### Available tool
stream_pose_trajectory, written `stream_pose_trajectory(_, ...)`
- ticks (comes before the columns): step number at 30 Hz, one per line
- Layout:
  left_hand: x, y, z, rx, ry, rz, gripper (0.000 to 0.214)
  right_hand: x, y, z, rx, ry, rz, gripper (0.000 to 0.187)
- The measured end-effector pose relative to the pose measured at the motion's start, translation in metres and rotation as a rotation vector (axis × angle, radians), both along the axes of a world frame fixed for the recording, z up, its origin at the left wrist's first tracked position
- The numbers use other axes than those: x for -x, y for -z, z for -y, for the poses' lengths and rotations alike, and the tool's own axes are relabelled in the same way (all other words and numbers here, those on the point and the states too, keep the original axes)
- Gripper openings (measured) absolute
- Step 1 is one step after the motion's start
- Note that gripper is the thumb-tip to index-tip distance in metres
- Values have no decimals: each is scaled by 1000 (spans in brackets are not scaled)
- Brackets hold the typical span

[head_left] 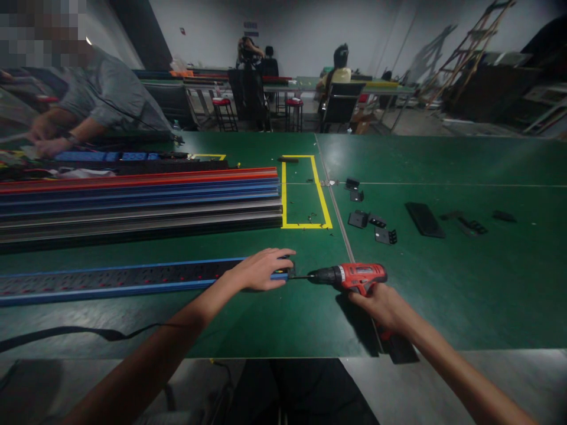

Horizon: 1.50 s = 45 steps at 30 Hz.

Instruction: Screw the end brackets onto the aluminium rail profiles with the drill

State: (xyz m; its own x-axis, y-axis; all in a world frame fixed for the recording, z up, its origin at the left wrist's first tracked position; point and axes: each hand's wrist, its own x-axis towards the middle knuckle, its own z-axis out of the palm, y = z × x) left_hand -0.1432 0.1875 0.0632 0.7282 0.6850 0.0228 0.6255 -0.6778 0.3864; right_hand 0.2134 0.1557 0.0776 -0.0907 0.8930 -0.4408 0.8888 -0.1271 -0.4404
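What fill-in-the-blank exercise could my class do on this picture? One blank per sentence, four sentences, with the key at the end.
1. The right hand grips a red and black ____ by its handle.
2. The left hand lies over the end of a long strip with ____ edges.
3. The tabletop is coloured ____.
4. The tape outlining a rectangle is ____.

Missing words: drill; blue; green; yellow.

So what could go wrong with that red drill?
The thin bit might slip and poke the left grip, since that lies over the end of the strip, right beside the bit.

If the right grip tilts the drill, the bit could bend or skid.

The black strap lies close to the left arm, so it might snag.
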Motion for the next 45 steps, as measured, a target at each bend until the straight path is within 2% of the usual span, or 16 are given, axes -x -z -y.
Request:
stream_pose_trajectory(23,1,1,0,-17,0,-36,35,-3,2,-1,9,-12,-32,31)
stream_pose_trajectory(38,0,-3,2,28,-29,-26,35,-4,5,-2,14,-15,-41,29)
stream_pose_trajectory(45,-1,-4,1,28,-27,-51,35,-2,2,-1,12,-2,-41,31)
